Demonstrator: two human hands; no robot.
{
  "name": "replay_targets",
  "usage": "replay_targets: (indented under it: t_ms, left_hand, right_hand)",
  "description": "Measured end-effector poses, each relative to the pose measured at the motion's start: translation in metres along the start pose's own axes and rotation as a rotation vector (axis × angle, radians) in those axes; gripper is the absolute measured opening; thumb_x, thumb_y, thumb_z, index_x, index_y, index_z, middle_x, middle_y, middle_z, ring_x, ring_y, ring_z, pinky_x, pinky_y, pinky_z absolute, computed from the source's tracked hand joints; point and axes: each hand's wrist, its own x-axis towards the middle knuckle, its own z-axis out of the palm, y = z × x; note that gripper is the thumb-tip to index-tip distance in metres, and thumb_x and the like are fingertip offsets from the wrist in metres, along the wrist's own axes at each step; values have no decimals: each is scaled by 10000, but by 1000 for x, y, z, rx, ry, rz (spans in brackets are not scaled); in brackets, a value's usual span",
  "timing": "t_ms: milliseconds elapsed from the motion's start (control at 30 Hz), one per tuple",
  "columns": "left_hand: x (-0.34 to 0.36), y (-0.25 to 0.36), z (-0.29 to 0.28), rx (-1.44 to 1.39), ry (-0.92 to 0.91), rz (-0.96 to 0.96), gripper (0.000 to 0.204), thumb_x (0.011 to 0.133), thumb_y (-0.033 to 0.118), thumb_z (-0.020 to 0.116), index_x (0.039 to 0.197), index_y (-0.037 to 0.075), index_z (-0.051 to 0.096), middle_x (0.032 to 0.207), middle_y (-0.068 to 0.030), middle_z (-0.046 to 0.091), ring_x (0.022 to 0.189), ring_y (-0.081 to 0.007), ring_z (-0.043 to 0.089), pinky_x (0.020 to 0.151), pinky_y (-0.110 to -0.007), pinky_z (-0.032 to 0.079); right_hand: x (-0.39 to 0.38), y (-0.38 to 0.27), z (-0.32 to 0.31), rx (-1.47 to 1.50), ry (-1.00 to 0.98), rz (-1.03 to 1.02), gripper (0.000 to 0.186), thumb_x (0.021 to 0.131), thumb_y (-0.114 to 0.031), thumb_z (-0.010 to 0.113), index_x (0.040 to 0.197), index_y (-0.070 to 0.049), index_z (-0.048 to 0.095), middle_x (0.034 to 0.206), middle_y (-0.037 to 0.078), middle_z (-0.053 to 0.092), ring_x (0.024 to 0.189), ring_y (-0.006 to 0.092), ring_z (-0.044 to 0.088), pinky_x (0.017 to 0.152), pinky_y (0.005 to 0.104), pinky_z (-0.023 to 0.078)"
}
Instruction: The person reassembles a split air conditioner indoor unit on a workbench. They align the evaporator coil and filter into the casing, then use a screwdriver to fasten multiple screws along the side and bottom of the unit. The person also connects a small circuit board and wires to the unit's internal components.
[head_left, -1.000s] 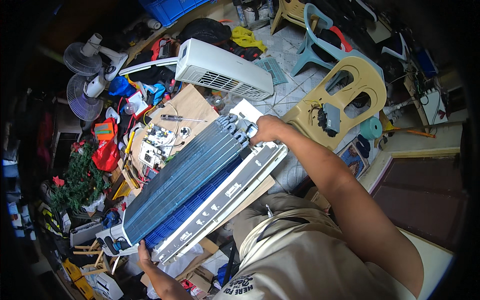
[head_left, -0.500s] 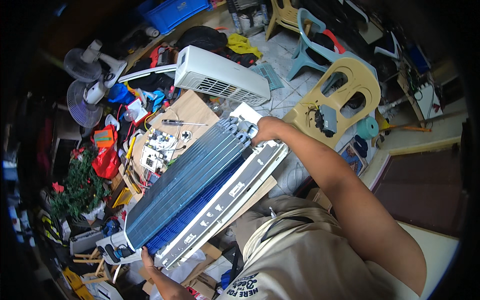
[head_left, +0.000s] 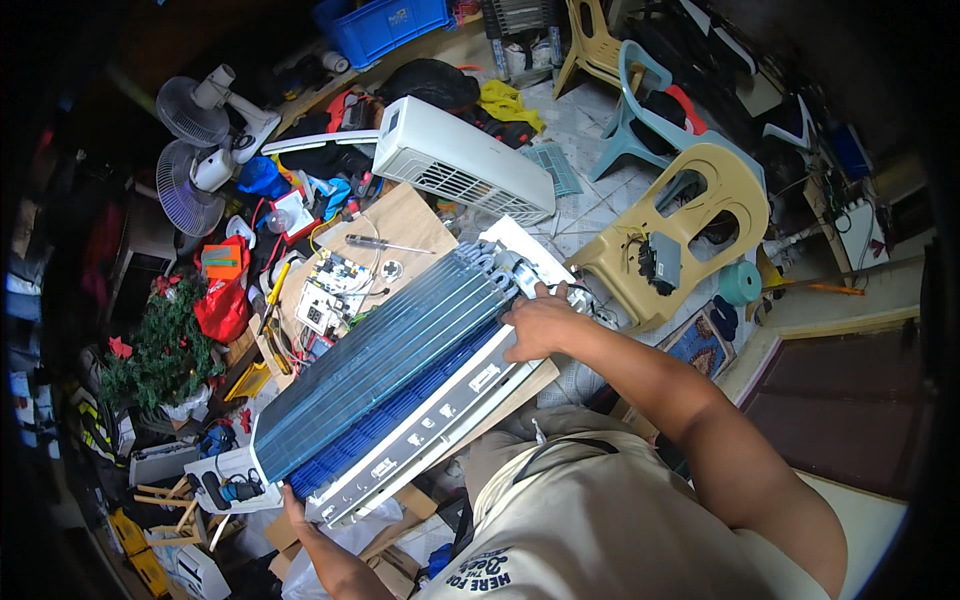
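Note:
An opened air conditioner unit (head_left: 370, 360) lies diagonally across my front, with a finned coil, a blue fan roller (head_left: 390, 405) and a white housing (head_left: 420, 430). My right hand (head_left: 540, 320) grips the housing's front edge near its right end, beside bent copper-type pipework and a motor (head_left: 520, 275) with wires. At the lower left corner, my left hand (head_left: 295, 505) holds the unit's end, its fingertips partly hidden. Behind it, a wooden board (head_left: 420, 215) carries circuit boards (head_left: 330, 295) and a screwdriver (head_left: 385, 243).
A white casing (head_left: 460, 165) lies behind. Beige (head_left: 715, 195) and blue (head_left: 615, 150) plastic chairs stand right, one bearing a grey component (head_left: 660, 265). Two fans (head_left: 185, 190), a red bag (head_left: 225, 310) and a small artificial tree (head_left: 150, 360) crowd the left. A door panel (head_left: 820, 410) is right.
My right hand has moved from the unit's right end down and leftward along the front edge, uncovering wires at that end. My left hand stays at the lower corner.

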Motion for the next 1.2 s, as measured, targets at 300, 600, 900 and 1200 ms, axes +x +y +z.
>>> replay_targets:
  t_ms: [300, 600, 900, 1200]
  left_hand:
    - [-17, 14, 4, -16, 8, -73, 1051, 892, 773, 751, 1595, 32, 505, 1526, -133, 629, 1373, -322, 595, 1143, -486, 463]
    - [-35, 32, 15, -24, 60, -161, 1062, 902, 797, 722, 1603, 31, 500, 1542, -135, 623, 1388, -326, 586, 1154, -490, 455]
    - [-54, 41, 34, -57, 137, -234, 1066, 913, 813, 698, 1609, 32, 494, 1550, -137, 620, 1395, -328, 583, 1160, -493, 451]
    - [-46, 44, 31, -49, 90, -240, 1005, 941, 762, 708, 1607, 41, 485, 1499, -141, 644, 1334, -320, 622, 1135, -486, 479]
  right_hand:
    - [2, 4, 1, 84, -14, -6, 800, 841, -609, 707, 1513, -175, 687, 1610, 123, 585, 1559, 476, 370, 1242, 823, 148]
    - [9, 3, 4, 112, 1, 47, 775, 790, -566, 743, 1447, -154, 739, 1549, 136, 617, 1505, 470, 422, 1215, 834, 138]
    - [0, 10, 2, 153, 15, -11, 633, 888, -545, 738, 1405, -181, 769, 1577, 113, 603, 1531, 421, 414, 1238, 770, 214]
    - [4, 16, 9, 194, 76, -24, 594, 870, -524, 751, 1296, -116, 821, 1499, 126, 655, 1513, 430, 435, 1222, 767, 224]
